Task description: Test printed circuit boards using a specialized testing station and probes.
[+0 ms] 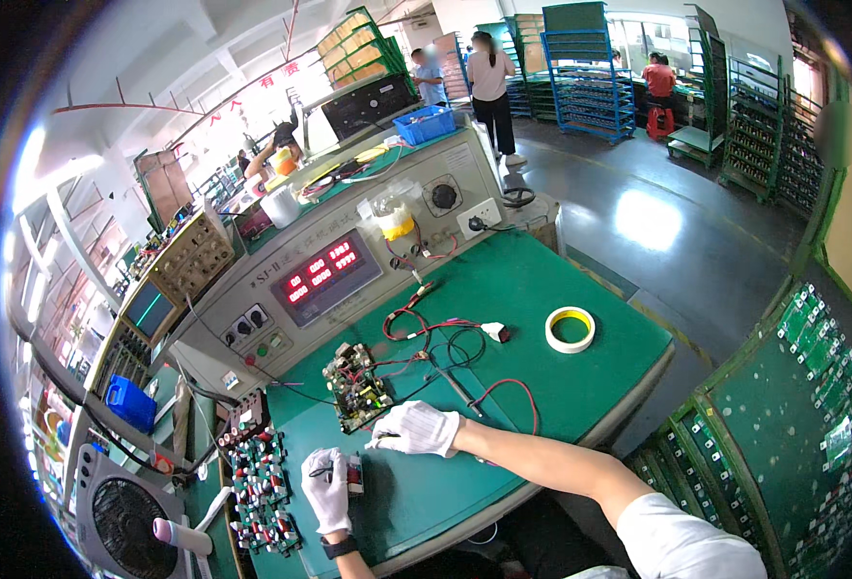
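Green bench (542, 289), circuit board (355, 387) just beyond right hand (416, 428) fingers (379, 440)

Small component (353, 473): dark body with red on it, partly hidden behind gloved fingers, details too small to tell. Sits at the near left of the green counter (542, 289).

Circuit board (355, 386): green, crowded with parts, lying flat and slightly skewed, just beyond it. Red and black leads (445, 333) trail right from it.

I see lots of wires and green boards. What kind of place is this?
Most likely an electronics factory. A gloved right hand works beside a circuit board on a green bench, a test machine shows red numbers, and racks of boards stand nearby.
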`<state>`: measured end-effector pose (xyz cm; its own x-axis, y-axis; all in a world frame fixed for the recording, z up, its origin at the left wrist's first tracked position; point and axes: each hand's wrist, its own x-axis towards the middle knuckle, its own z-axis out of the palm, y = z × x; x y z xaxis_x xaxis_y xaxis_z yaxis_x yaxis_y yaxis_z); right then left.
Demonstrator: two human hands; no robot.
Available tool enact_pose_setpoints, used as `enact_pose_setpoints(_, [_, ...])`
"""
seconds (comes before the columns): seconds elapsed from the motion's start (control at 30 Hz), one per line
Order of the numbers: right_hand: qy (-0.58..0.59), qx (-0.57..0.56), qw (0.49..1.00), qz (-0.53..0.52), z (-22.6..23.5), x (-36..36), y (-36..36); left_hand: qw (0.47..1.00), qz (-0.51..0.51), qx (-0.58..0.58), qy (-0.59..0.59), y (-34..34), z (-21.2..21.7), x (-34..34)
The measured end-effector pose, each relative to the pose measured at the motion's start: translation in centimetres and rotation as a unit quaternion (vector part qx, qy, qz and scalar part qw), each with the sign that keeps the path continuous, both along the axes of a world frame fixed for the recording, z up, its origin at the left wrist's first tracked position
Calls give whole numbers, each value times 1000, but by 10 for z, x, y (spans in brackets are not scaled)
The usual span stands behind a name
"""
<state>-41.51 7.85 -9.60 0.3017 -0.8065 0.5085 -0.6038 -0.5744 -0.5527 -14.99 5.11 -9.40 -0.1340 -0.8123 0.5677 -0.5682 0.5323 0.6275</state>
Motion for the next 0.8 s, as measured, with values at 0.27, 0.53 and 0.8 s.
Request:
enact_pose_setpoints(0.27, [-35, 3, 999, 8, -5, -1, -3, 970, -190, 153, 7, 13, 18, 8])
enact_pose_setpoints(0.53, [-54, -27, 996, 59, 16, -9, -2, 969, -229, 14, -94, 5, 9, -3])
enact_pose_setpoints(0.8, [-6, -41, 995, 86, 16, 10, 6, 969, -212, 19, -125, 9, 0, 9])
